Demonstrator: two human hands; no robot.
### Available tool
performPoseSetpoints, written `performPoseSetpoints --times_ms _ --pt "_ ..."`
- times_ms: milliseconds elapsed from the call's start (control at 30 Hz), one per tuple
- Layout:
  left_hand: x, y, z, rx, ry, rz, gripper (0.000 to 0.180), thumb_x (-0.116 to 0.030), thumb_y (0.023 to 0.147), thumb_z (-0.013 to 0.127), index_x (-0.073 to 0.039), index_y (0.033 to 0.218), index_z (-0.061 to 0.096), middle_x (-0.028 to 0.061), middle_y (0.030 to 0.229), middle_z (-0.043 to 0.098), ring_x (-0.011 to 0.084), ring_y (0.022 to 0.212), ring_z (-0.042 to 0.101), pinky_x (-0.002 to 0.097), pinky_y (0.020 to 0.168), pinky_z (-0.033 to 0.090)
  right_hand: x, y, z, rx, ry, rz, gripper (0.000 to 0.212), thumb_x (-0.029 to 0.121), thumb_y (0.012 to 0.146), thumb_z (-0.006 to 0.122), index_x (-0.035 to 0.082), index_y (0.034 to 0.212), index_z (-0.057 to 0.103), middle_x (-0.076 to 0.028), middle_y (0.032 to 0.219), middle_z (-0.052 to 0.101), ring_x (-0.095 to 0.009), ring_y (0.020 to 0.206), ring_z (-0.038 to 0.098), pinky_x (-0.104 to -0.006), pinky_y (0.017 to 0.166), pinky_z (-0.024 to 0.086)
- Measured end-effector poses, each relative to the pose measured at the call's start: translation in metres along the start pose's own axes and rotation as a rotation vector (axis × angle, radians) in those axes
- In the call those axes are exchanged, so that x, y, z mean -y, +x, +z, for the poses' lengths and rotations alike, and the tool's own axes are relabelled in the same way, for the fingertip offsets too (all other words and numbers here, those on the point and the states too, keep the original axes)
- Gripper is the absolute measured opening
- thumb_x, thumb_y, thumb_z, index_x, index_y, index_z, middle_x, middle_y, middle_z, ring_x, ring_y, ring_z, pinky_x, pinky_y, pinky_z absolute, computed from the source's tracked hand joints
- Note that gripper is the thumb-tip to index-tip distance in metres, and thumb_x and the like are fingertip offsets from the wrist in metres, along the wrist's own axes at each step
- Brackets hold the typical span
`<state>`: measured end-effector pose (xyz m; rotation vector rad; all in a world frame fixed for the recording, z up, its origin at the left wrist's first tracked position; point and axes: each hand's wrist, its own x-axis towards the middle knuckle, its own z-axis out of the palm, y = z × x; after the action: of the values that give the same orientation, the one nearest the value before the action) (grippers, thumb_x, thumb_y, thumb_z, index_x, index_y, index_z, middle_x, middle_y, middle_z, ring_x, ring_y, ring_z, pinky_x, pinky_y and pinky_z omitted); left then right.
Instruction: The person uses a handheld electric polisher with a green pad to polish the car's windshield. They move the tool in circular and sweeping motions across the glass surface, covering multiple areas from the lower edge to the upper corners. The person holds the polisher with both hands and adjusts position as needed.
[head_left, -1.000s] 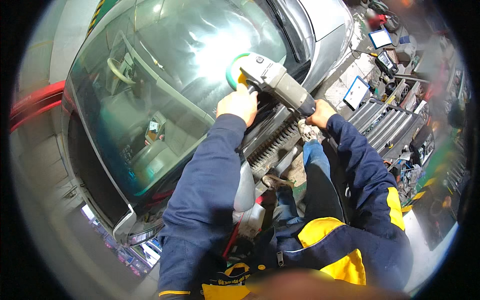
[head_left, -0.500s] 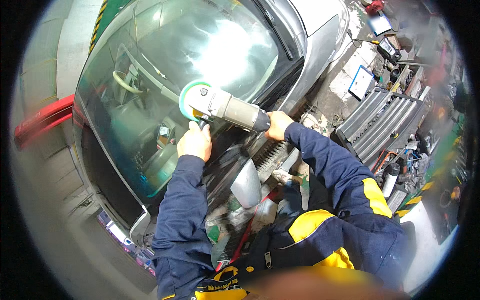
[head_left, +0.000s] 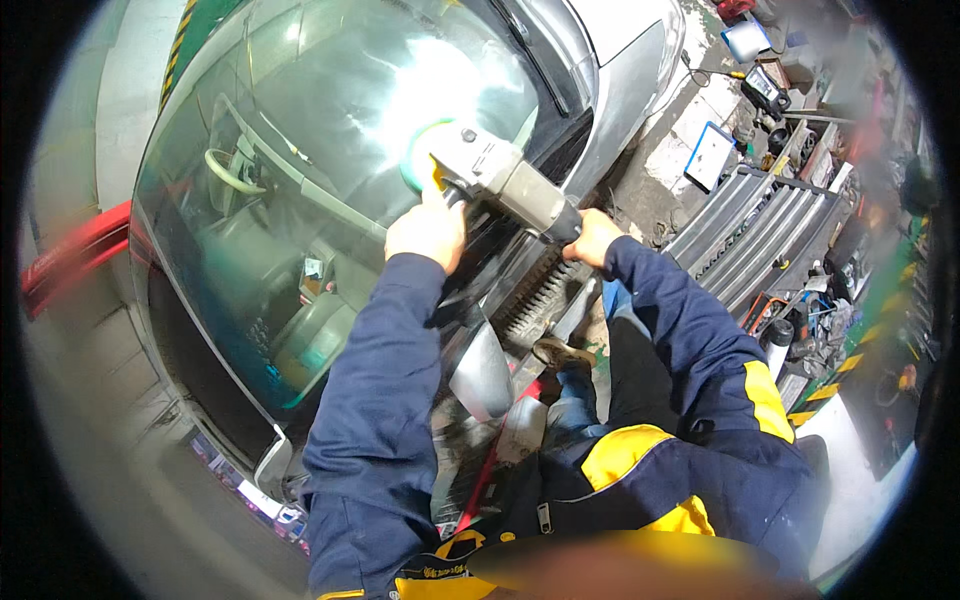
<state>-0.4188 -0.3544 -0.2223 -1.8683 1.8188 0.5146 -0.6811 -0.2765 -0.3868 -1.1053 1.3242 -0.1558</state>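
Note:
A grey polisher (head_left: 510,180) with a black rear end and a pale green round pad (head_left: 418,160) is held between my two hands. The pad lies against the car's windshield (head_left: 330,110), beside a bright patch of glare. My left hand (head_left: 428,232) is closed round the black side handle near the pad. Around the black rear end wraps my right hand (head_left: 596,237). Through the glass a light steering wheel (head_left: 235,180) shows. The pad's underside is hidden.
A wiper arm (head_left: 530,55) lies by the windshield's base. To the right, a dark grille (head_left: 760,235), a blue-edged clipboard (head_left: 711,155) and several tools lie on the floor. A red lift arm (head_left: 80,255) stands at the left, and a side mirror (head_left: 275,462) juts out near my left sleeve.
The polisher has moved right across the windshield, and both hands have gone with it. The view has shifted slightly. My grip on the tool stays closed.

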Motion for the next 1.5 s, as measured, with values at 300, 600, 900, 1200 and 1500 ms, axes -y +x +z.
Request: performPoseSetpoints --times_ms 300,600,900,1200,1500 --pt "0.034 -0.055 -0.012 -0.020 0.156 -0.112 0.044 -0.046 0.111 0.055 -0.002 0.113 0.057 0.0275 0.093 0.077 0.0468 0.090 0.077 0.0565 0.084 0.061 0.027 -0.019 0.041 0.112 0.011 -0.082 0.057 0.025 0.074 0.085 0.001 0.125 0.077 -0.029 0.114 0.079 -0.041 0.114 0.077 -0.0441 0.101 0.060" --pt "-0.033 0.013 -0.004 0.031 0.048 0.053 0.060 -0.044 0.111 0.053 0.003 0.148 0.050 0.0289 0.103 0.078 0.0479 0.099 0.075 0.0560 0.091 0.059 -0.010 -0.015 -0.023 0.024 0.003 0.109 0.058 0.027 0.070 0.088 -0.004 0.118 0.078 -0.029 0.113 0.079 -0.042 0.112 0.077 -0.0440 0.099 0.060" --pt "0.037 -0.047 -0.056 0.088 0.315 -0.092 0.050 -0.046 0.111 0.054 0.001 0.127 0.058 0.0306 0.101 0.078 0.0485 0.096 0.077 0.0575 0.089 0.060 0.049 -0.032 0.065 0.220 0.155 -0.011 0.052 0.022 0.075 0.089 -0.002 0.120 0.077 -0.030 0.113 0.078 -0.039 0.110 0.077 -0.0435 0.100 0.059" --pt "-0.014 -0.012 -0.044 0.090 0.292 0.107 0.053 -0.047 0.112 0.052 0.004 0.121 0.065 0.0293 0.098 0.078 0.0472 0.096 0.076 0.0562 0.088 0.059 0.005 -0.046 0.043 0.107 0.251 0.067 0.057 0.025 0.068 0.092 -0.009 0.112 0.076 -0.028 0.103 0.079 -0.037 0.099 0.078 -0.0426 0.093 0.060" --pt "0.020 -0.031 -0.033 0.075 0.308 -0.033 0.050 -0.045 0.111 0.055 0.002 0.128 0.060 0.0309 0.098 0.077 0.0507 0.094 0.075 0.0575 0.087 0.059 0.027 -0.042 0.034 0.190 0.070 -0.003 0.051 0.028 0.075 0.084 -0.004 0.115 0.079 -0.028 0.113 0.079 -0.040 0.110 0.078 -0.0445 0.098 0.061"
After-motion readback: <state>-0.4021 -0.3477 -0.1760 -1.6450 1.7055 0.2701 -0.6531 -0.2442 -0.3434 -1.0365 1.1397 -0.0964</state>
